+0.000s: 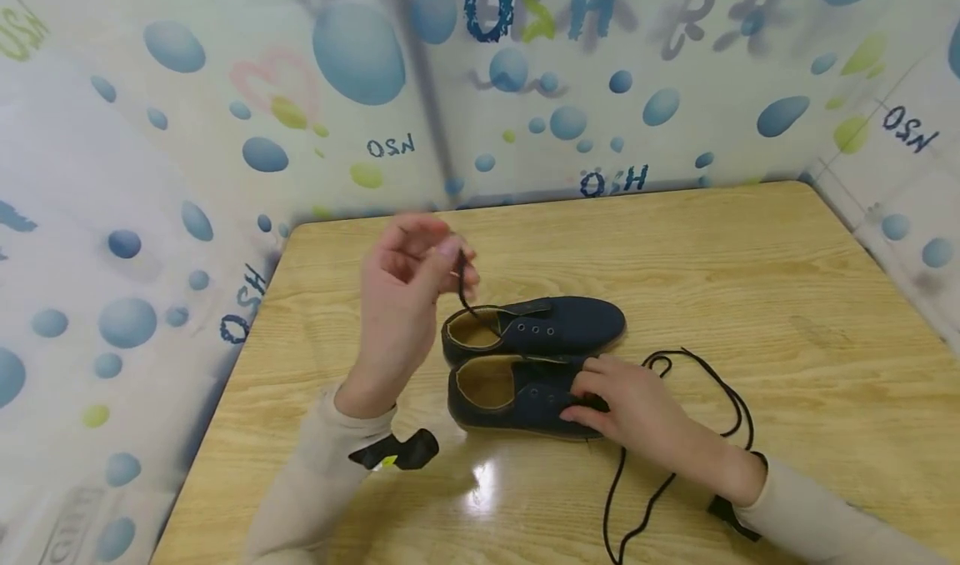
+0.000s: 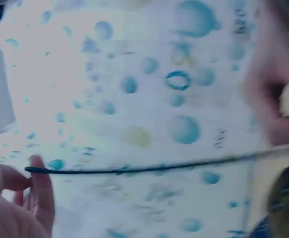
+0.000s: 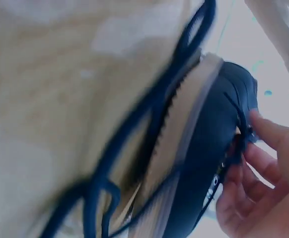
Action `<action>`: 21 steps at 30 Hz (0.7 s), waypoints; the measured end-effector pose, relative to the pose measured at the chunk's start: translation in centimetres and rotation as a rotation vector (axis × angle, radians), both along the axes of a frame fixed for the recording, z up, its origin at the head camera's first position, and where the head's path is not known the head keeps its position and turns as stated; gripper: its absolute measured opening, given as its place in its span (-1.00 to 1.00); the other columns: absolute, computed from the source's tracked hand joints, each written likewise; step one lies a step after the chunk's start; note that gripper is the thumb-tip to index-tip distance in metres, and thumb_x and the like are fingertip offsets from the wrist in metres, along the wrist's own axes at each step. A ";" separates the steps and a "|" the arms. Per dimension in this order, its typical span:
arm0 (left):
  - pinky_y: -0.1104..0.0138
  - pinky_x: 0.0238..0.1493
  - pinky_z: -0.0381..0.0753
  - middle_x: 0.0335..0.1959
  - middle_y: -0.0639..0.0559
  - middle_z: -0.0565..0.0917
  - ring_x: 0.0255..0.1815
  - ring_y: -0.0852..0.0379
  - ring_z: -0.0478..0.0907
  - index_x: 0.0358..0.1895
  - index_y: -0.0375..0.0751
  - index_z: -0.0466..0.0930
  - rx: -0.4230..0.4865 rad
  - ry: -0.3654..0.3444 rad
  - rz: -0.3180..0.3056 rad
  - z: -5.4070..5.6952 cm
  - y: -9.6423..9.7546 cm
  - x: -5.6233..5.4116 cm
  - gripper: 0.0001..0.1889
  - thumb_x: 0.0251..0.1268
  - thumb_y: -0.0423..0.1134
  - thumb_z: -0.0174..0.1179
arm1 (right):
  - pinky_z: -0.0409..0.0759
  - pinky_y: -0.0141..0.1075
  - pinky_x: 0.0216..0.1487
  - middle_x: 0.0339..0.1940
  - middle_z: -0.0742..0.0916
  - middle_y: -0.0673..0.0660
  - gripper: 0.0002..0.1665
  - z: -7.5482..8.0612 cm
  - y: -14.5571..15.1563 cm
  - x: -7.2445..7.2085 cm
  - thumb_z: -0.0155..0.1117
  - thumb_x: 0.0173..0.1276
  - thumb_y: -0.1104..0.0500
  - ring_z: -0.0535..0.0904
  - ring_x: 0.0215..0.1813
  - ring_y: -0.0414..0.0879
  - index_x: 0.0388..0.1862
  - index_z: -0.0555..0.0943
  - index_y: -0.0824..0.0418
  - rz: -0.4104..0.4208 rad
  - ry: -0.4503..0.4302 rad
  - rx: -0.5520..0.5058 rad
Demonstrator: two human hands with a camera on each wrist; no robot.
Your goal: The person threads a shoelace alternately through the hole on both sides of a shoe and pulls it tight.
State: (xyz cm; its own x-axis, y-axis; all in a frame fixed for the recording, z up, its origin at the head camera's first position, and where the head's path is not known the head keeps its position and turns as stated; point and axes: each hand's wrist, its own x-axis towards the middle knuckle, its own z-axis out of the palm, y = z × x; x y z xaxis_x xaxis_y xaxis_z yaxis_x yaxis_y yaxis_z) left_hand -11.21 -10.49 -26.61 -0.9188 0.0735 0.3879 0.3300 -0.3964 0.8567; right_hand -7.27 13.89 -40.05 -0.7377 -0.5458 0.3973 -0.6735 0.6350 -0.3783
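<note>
Two dark navy lace-up shoes lie side by side, toes to the right: the far shoe (image 1: 588, 322) and the near shoe (image 1: 487, 411). Above their heels my left hand (image 1: 408, 290) pinches the end of a black shoelace (image 2: 134, 170), which runs taut toward the shoes in the left wrist view. My right hand (image 1: 637, 402) grips the near shoe at its eyelet flap, thumb on the near side and fingers over the top. In the right wrist view the fingertips (image 3: 257, 119) meet at the lacing; what they pinch there is partly hidden.
A long loose black lace (image 1: 738, 402) loops over the wooden table (image 1: 810, 315) right of the shoes and trails to the front. Behind the table stands a wall (image 1: 465, 107) with blue bubble patterns. Each wrist bears a black strap (image 1: 397, 451).
</note>
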 end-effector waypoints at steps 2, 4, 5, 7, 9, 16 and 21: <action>0.37 -0.49 0.65 -0.36 0.00 0.74 -0.50 0.21 0.66 -0.12 -0.20 0.56 -0.217 -0.110 -0.111 -1.4 0.4 0.2 -0.85 0.37 -0.50 0.12 | 0.33 -0.54 -0.50 -0.52 0.60 -0.22 -0.85 0.3 0.3 -0.5 0.48 0.20 0.00 0.32 -0.53 -0.44 -0.37 0.67 -0.04 -0.024 -0.082 -0.022; 0.35 -0.43 0.68 -0.30 -0.11 0.75 -0.45 0.22 0.68 -0.09 -0.27 0.59 -0.446 -0.166 -0.225 -3.2 0.9 0.2 -0.88 0.37 -0.44 0.17 | 0.34 -0.53 -0.51 -0.52 0.62 -0.21 -0.87 0.6 0.4 -1.1 0.42 0.28 0.03 0.33 -0.55 -0.46 -0.24 0.68 -0.01 -0.061 -0.127 -0.028; 0.35 -0.39 0.69 -0.27 -0.16 0.75 -0.43 0.22 0.68 -0.09 -0.29 0.60 -0.556 -0.163 -0.265 -4.2 1.1 0.2 -0.88 0.37 -0.42 0.19 | 0.35 -0.51 -0.50 -0.52 0.63 -0.21 -0.86 0.7 0.5 -1.5 0.40 0.30 0.07 0.34 -0.55 -0.46 -0.18 0.68 0.01 -0.074 -0.135 -0.026; 0.36 -0.33 0.70 -0.26 -0.19 0.75 -0.41 0.25 0.68 -0.11 -0.30 0.66 -0.748 -0.114 -0.295 -5.8 1.6 0.1 -0.87 0.35 -0.39 0.23 | 0.37 -0.49 -0.49 -0.50 0.65 -0.17 -0.78 0.9 0.4 -2.1 0.41 0.30 0.10 0.39 -0.53 -0.43 -0.09 0.67 0.05 -0.081 -0.109 0.000; 0.41 -0.33 0.68 -0.28 -0.13 0.77 -0.41 0.30 0.66 -0.15 -0.25 0.71 -0.917 -0.035 -0.279 -7.1 2.0 0.2 -0.89 0.32 -0.36 0.26 | 0.41 -0.47 -0.45 -0.44 0.68 -0.14 -0.73 1.0 0.3 -2.6 0.44 0.26 0.11 0.46 -0.48 -0.39 -0.06 0.68 0.07 -0.077 -0.074 0.035; 0.58 -0.37 0.56 -0.29 0.10 0.78 -0.41 0.37 0.64 -0.18 -0.12 0.75 -1.231 0.118 -0.192 -8.7 3.5 1.2 -0.91 0.29 -0.27 0.31 | 0.50 -0.40 -0.36 -0.37 0.75 -0.07 -0.94 0.7 -0.3 -4.1 0.39 0.31 0.18 0.55 -0.41 -0.30 -0.25 0.74 0.05 -0.064 -0.095 0.039; 0.60 -0.29 0.56 -0.17 0.04 0.76 -0.29 0.26 0.69 -0.05 -0.18 0.71 -1.295 0.196 -0.160 -9.2 4.3 1.8 -0.78 0.26 -0.23 0.35 | 0.38 -0.42 -0.40 -0.41 0.72 -0.04 -0.92 0.6 -0.4 -5.1 0.29 0.38 0.21 0.40 -0.50 -0.31 -0.23 0.72 0.10 -0.081 -0.270 0.011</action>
State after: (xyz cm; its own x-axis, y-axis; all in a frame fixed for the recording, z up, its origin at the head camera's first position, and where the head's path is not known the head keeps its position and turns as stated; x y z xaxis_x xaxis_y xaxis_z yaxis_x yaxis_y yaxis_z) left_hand -9.42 -6.16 -35.77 -0.8024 0.5913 0.0802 0.5175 0.6227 0.5870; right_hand -12.38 13.54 -39.42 -0.8572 -0.4842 0.1753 -0.4966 0.6874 -0.5299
